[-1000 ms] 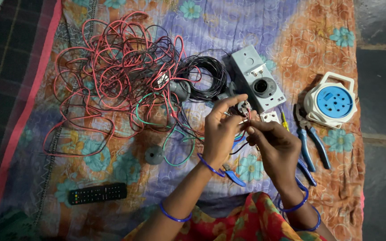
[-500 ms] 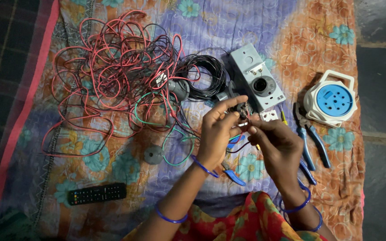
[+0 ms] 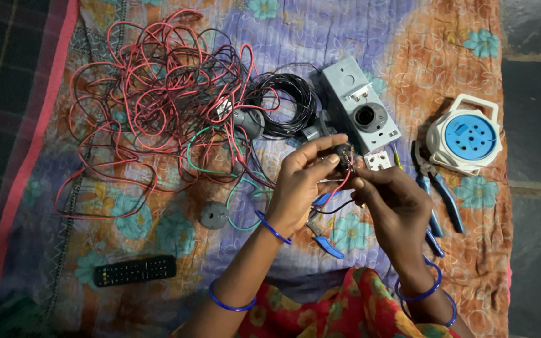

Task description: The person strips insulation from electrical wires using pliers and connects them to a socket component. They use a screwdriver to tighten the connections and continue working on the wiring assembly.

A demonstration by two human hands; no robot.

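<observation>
My left hand (image 3: 302,181) pinches a small dark electrical fitting (image 3: 344,152) between thumb and fingers, just above the patterned cloth. My right hand (image 3: 392,200) is closed on a thin red wire (image 3: 343,183) that runs up into the fitting; a black wire hangs beside it. Both hands meet below a grey switch box (image 3: 359,112) with a round socket. Blue-handled pliers (image 3: 328,241) lie partly under my left wrist.
A big tangle of red, black and green wires (image 3: 158,106) covers the left of the cloth (image 3: 408,56), with a black wire coil (image 3: 289,103) beside it. A white and blue extension reel (image 3: 468,134), more blue-handled pliers (image 3: 439,200), a grey disc (image 3: 214,215) and a black remote (image 3: 134,270) lie around.
Both hands stay together at the fitting with only small finger shifts; the view has drifted slightly.
</observation>
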